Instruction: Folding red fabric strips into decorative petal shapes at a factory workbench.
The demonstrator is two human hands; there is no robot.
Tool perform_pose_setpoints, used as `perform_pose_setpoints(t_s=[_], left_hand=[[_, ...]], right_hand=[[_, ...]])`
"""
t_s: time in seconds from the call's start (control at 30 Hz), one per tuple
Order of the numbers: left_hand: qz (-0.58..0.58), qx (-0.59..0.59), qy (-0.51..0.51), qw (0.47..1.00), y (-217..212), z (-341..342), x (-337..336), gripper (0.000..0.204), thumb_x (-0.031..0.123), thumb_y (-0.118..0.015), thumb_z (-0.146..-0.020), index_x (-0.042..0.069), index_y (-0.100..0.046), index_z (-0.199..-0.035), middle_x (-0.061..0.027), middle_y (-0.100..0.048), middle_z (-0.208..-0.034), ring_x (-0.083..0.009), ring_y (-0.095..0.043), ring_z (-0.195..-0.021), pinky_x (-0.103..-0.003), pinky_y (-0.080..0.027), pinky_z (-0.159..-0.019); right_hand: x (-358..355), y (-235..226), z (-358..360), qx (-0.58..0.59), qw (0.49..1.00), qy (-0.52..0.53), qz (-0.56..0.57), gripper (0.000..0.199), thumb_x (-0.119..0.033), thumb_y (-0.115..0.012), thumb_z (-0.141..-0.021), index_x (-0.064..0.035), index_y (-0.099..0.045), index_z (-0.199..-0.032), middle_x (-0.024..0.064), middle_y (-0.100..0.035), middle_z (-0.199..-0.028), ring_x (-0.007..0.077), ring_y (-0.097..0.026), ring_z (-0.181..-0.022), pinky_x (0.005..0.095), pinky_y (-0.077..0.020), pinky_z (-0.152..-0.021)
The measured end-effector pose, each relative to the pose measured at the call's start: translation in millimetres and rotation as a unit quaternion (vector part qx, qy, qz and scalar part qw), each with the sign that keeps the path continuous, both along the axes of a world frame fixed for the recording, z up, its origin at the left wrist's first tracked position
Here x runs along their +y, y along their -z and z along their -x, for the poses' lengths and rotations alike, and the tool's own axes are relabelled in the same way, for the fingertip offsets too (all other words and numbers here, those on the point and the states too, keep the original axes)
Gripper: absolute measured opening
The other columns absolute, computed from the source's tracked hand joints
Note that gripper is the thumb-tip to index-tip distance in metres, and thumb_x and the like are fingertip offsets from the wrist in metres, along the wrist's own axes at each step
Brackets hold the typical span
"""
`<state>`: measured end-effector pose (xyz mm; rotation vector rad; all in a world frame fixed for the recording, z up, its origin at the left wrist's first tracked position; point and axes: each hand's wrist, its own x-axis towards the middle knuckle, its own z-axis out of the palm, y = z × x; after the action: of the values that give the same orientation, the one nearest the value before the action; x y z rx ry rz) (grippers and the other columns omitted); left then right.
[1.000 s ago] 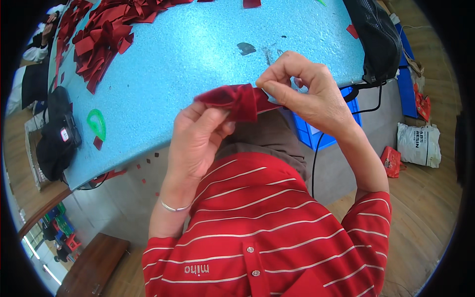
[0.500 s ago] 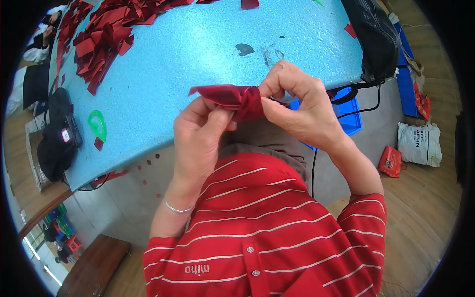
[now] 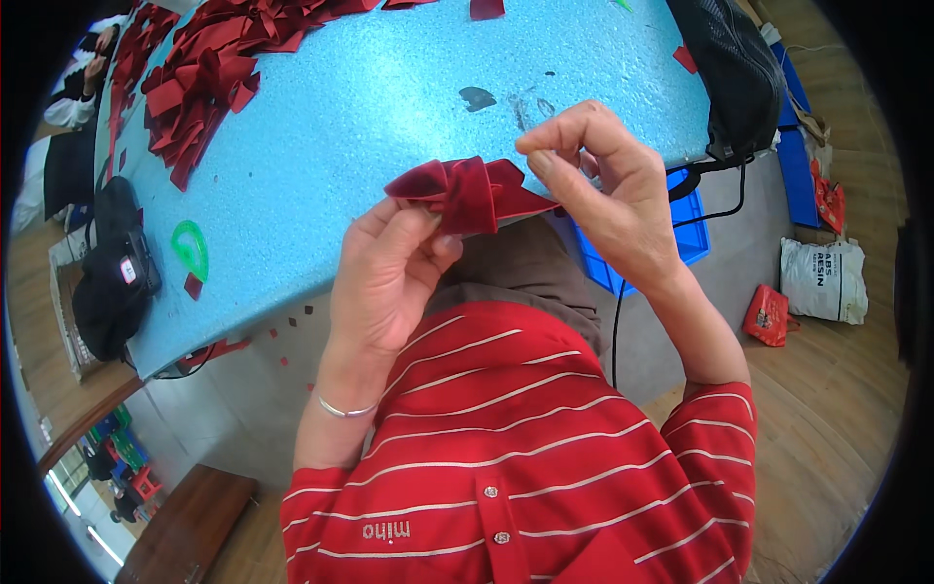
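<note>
Red strips [image 3: 199, 112] heap on the surface [image 3: 331, 146], far L. L hand [image 3: 381, 268] pinches a folded red piece [image 3: 469, 195] by the near edge; R hand [image 3: 623, 195] has thumb & index nearly closed beside it, grip unclear. Step: shaping folds, prob. Next move calls for firm L hold, R snugging the loose end [image 3: 522, 202].

A deep red bow [image 3: 470, 193], its folds shading from crimson to near-maroon. The table [image 3: 341, 117] is bright blue with pale speckles and a dark grey blotch [image 3: 477, 98]; the fabric strips [image 3: 209, 83] are dark red. The shirt [image 3: 506, 389] is red with thin white stripes — the trousers [image 3: 525, 268] brownish grey, the bracelet [image 3: 345, 413] silver. Also: a vivid blue crate [image 3: 691, 243], a black bag [image 3: 730, 68], a white sack [image 3: 824, 282] with dark print — and brown wood-grain flooring [image 3: 808, 409].
</note>
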<state>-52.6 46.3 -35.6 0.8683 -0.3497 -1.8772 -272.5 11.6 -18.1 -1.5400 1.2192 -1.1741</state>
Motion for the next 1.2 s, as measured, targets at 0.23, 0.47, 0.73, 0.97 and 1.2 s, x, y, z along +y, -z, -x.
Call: perform_pose_setpoints(t_s=[0.23,0.47,0.73,0.97,1.2], left_hand=[[0.008,0.043,0.001,0.999,-0.8,3.6,-1.7,0.02,0.006,-0.062,-0.098,0.0,-0.067,-0.116,-0.0057,-0.07,-0.106,-0.0107,-0.059,-0.085,-0.027,-0.05,-0.075],[0.09,-0.112,-0.019,0.99,-1.3,13.5,2.3,0.017,0.007,-0.061,-0.099,0.0,-0.068,-0.113,-0.0053,-0.07,-0.101,-0.0108,-0.06,-0.083,-0.029,-0.05,-0.075],[0.21,-0.257,-0.027,0.943,1.6,11.7,3.5,0.018,0.012,-0.069,-0.097,0.002,-0.07,-0.113,-0.0034,-0.072,-0.1,-0.0091,-0.064,-0.087,-0.025,-0.051,-0.075],[0.118,-0.217,0.014,0.969,0.5,11.7,8.5,0.018,0.006,-0.065,-0.097,0.001,-0.07,-0.113,-0.0048,-0.073,-0.1,-0.0091,-0.064,-0.085,-0.025,-0.051,-0.074],[0.157,-0.278,-0.018,0.948,-2.4,13.3,4.5,0.022,0.005,-0.064,-0.098,0.001,-0.069,-0.119,-0.0056,-0.073,-0.105,-0.008,-0.065,-0.086,-0.024,-0.052,-0.074]], right_hand=[[3.3,-7.7,6.1,0.037,0.995,-0.065,0.068,0.012,-0.009,-0.076,-0.083,-0.0067,-0.075,-0.095,0.0009,-0.065,-0.088,0.0128,-0.052,-0.08,0.0285,-0.0437,-0.072],[7.2,-7.7,-4.4,0.071,0.995,-0.069,0.03,0.011,-0.01,-0.075,-0.082,-0.0035,-0.073,-0.091,0.0021,-0.064,-0.083,0.0124,-0.055,-0.081,0.0286,-0.0436,-0.072],[6.8,-12.3,5.0,-0.005,0.975,-0.118,-0.186,0.012,-0.011,-0.073,-0.081,-0.0022,-0.072,-0.089,0.0025,-0.06,-0.081,0.0118,-0.056,-0.075,0.0271,-0.0456,-0.071],[4.5,-1.7,3.2,0.134,0.988,-0.034,0.071,0.013,-0.004,-0.072,-0.08,-0.0041,-0.073,-0.093,0.005,-0.06,-0.083,0.0169,-0.057,-0.079,0.0291,-0.0465,-0.07],[10.8,-16.2,-11.0,0.166,0.956,-0.044,0.236,0.027,0.004,-0.077,-0.074,-0.0046,-0.073,-0.099,0.0075,-0.057,-0.094,0.02,-0.056,-0.088,0.03,-0.0459,-0.073]])
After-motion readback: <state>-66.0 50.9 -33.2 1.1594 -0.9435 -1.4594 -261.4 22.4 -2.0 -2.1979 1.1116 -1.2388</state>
